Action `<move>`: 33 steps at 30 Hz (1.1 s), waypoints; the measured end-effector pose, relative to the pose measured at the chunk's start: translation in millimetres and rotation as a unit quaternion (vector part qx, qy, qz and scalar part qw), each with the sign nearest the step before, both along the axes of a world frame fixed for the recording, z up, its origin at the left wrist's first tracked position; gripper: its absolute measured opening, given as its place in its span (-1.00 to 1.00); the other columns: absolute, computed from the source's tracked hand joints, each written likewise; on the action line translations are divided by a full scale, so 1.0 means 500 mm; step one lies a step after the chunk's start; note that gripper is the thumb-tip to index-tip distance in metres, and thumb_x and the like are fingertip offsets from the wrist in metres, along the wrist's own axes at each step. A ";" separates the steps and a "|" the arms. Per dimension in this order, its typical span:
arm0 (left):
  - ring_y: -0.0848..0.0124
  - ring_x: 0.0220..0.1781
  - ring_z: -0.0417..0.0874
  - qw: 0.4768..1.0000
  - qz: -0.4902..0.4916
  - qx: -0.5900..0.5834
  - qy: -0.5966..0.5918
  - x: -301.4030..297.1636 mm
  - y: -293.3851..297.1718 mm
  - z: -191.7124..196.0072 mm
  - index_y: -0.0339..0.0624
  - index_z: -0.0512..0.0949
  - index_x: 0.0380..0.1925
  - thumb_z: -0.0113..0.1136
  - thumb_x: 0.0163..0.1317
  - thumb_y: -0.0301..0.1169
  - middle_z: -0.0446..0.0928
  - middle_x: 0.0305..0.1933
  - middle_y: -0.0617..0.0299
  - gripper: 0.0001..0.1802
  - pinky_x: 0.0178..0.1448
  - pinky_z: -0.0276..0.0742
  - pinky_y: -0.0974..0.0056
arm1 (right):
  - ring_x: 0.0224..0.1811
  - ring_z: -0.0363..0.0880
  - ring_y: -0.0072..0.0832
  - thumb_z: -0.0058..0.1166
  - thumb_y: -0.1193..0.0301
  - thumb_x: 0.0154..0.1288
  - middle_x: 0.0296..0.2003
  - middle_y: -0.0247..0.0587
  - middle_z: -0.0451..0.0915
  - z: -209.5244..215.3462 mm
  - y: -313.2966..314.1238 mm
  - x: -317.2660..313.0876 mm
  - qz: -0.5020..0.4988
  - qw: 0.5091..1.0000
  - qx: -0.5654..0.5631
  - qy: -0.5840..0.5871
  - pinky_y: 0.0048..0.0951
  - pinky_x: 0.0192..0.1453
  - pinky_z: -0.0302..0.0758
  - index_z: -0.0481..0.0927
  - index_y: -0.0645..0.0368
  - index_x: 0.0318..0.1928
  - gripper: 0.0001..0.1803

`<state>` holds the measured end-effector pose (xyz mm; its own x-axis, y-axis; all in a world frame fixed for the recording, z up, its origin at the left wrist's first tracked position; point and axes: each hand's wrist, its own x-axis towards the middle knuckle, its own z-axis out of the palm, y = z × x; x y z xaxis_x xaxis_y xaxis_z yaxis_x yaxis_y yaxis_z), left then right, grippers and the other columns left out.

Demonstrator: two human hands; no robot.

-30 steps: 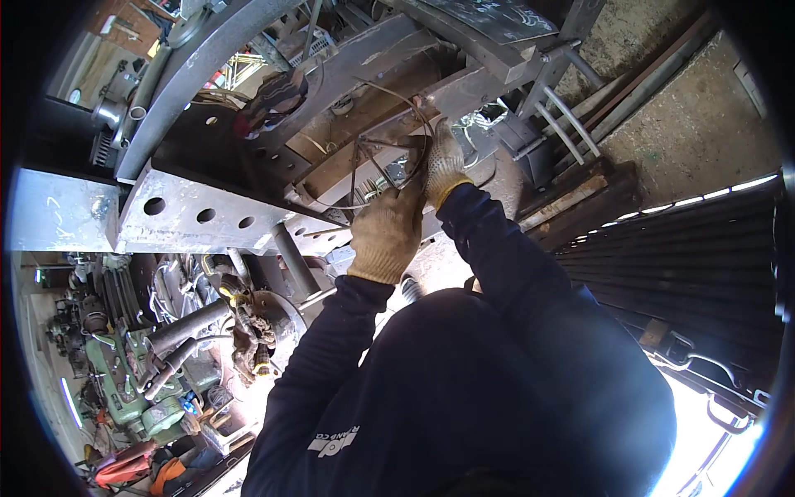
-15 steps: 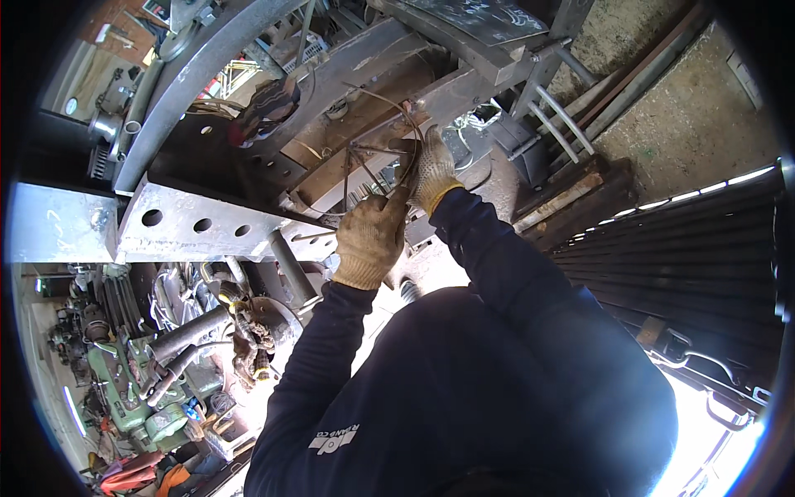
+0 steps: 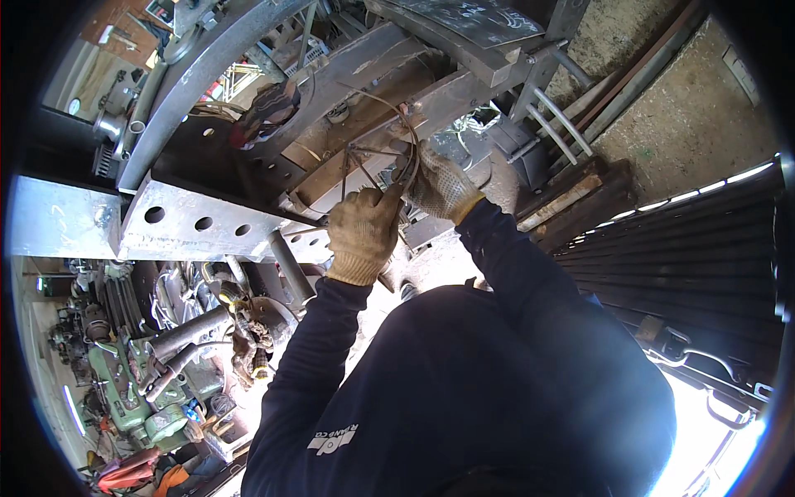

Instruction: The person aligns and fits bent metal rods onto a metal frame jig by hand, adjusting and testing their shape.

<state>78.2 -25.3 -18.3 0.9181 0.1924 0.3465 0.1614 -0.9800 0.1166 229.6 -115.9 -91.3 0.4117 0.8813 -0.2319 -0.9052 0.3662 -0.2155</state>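
Note:
My left hand (image 3: 362, 235), in a tan knit work glove, is closed with its fingers toward a thin brown bent wire (image 3: 412, 131). My right hand (image 3: 447, 189), in a paler glove with a yellow cuff, grips the same wire, thumb side up. The wire curves from the upper left down between both hands, its lower part hidden by the gloves. Just left of the fingers stands a small frame of thin rusty rods (image 3: 349, 166), joined at its top. Both hands are close together, nearly touching, above the rusty steel beam (image 3: 331, 184).
A steel plate with round holes (image 3: 178, 217) and a large curved bar (image 3: 199, 70) lie left. Metal rungs (image 3: 555, 116) stick out at upper right. Below left are a pipe (image 3: 290, 269), a green machine (image 3: 116, 381) and a cable holder (image 3: 170, 373). A dark corrugated panel (image 3: 679, 257) stands right.
My right hand has turned and shifted slightly down and right along the wire. My left hand has moved a little left and up. The wire stays between them.

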 end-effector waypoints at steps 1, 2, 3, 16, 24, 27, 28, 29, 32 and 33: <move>0.16 -0.34 0.62 1.000 -0.004 0.010 -0.008 0.000 -0.001 0.000 0.05 0.63 -0.01 0.23 0.25 -0.26 0.53 -0.41 0.18 -0.70 -0.30 0.53 0.07 | -0.29 0.60 -0.33 -0.09 0.07 0.53 -0.31 -0.17 0.59 0.002 -0.006 0.002 -0.002 1.000 0.000 0.001 -0.26 -0.14 0.64 0.54 0.20 -0.04 -0.58; 0.17 -0.35 0.62 1.000 -0.008 0.021 -0.015 -0.001 -0.001 0.000 0.05 0.63 -0.03 0.24 0.25 -0.26 0.54 -0.41 0.19 -0.71 -0.30 0.52 0.07 | -0.27 0.61 -0.36 -0.05 0.08 0.51 -0.30 -0.19 0.60 0.003 -0.012 0.003 0.016 1.000 0.009 -0.011 -0.31 -0.12 0.65 0.55 0.19 0.00 -0.59; 0.18 -0.35 0.62 0.999 -0.012 0.031 -0.023 -0.002 -0.001 0.000 0.06 0.64 -0.04 0.25 0.24 -0.25 0.54 -0.41 0.20 -0.72 -0.31 0.51 0.08 | -0.24 0.62 -0.40 0.00 0.09 0.49 -0.29 -0.21 0.61 0.002 -0.016 0.003 0.035 0.999 0.019 -0.023 -0.36 -0.10 0.66 0.55 0.19 0.04 -0.59; 0.21 -0.56 0.58 0.983 -0.174 0.037 -0.055 0.024 0.096 0.011 -0.07 0.66 -0.45 0.37 0.10 -0.31 0.54 -0.52 0.18 -0.89 -0.49 0.52 0.15 | -0.35 0.57 -0.46 0.12 0.08 0.37 -0.38 -0.34 0.55 -0.042 0.026 -0.014 -0.023 0.999 0.045 0.003 -0.44 -0.30 0.63 0.56 0.17 0.04 -0.55; 0.25 -0.63 0.50 0.994 -0.100 0.041 -0.033 0.013 0.070 0.012 -0.04 0.57 -0.48 0.33 0.18 -0.24 0.40 -0.62 0.23 -0.81 -0.56 0.42 0.14 | -0.33 0.61 -0.45 0.13 0.15 0.40 -0.36 -0.28 0.58 -0.026 0.011 0.002 -0.015 0.999 0.013 0.029 -0.41 -0.22 0.69 0.58 0.24 -0.01 -0.60; 0.21 -0.58 0.56 0.997 -0.051 0.019 -0.049 0.020 0.022 -0.006 -0.05 0.50 -0.53 0.29 0.23 -0.21 0.45 -0.60 0.22 -0.75 -0.53 0.47 0.11 | -0.29 0.64 -0.39 0.06 0.09 0.44 -0.33 -0.22 0.60 -0.008 -0.001 0.010 0.020 0.999 -0.002 -0.046 -0.31 -0.15 0.70 0.57 0.29 0.00 -0.54; 0.17 -0.53 0.61 0.998 -0.051 0.008 -0.047 0.025 0.010 -0.004 -0.06 0.49 -0.52 0.27 0.25 -0.20 0.47 -0.58 0.19 -0.74 -0.49 0.51 0.10 | -0.28 0.64 -0.38 0.05 0.07 0.44 -0.31 -0.21 0.61 -0.008 -0.002 0.015 0.025 0.998 -0.011 -0.049 -0.30 -0.12 0.69 0.57 0.28 0.02 -0.52; 0.17 -0.53 0.61 0.998 -0.049 0.010 -0.049 0.027 0.006 -0.003 -0.06 0.49 -0.52 0.27 0.25 -0.20 0.47 -0.58 0.19 -0.74 -0.49 0.51 0.10 | -0.27 0.64 -0.37 0.03 0.04 0.44 -0.29 -0.20 0.61 -0.009 -0.004 0.020 0.029 0.998 -0.019 -0.052 -0.29 -0.10 0.69 0.57 0.28 0.04 -0.49; 0.12 -0.44 0.65 1.000 0.000 0.015 0.017 0.041 -0.005 0.009 -0.06 0.56 -0.37 0.17 0.32 -0.13 0.53 -0.48 0.12 -0.75 -0.40 0.56 0.04 | -0.22 0.66 -0.47 0.00 0.02 0.47 -0.24 -0.23 0.66 -0.008 -0.015 0.027 0.048 0.995 -0.017 -0.087 -0.42 -0.09 0.70 0.58 0.21 0.09 -0.50; 0.12 -0.44 0.65 1.000 0.000 0.015 0.016 0.047 -0.009 0.020 -0.06 0.56 -0.37 0.17 0.32 -0.13 0.53 -0.48 0.12 -0.75 -0.40 0.56 0.04 | -0.22 0.66 -0.47 0.00 0.02 0.47 -0.24 -0.23 0.66 -0.009 -0.015 0.024 0.048 0.995 -0.016 -0.087 -0.42 -0.09 0.70 0.58 0.21 0.09 -0.50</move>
<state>101.4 -29.7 -8.5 0.9290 0.1825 0.3220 0.1651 -0.9830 0.0809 241.8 -123.5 -95.6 0.3623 0.9119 -0.1929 -0.8835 0.2700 -0.3826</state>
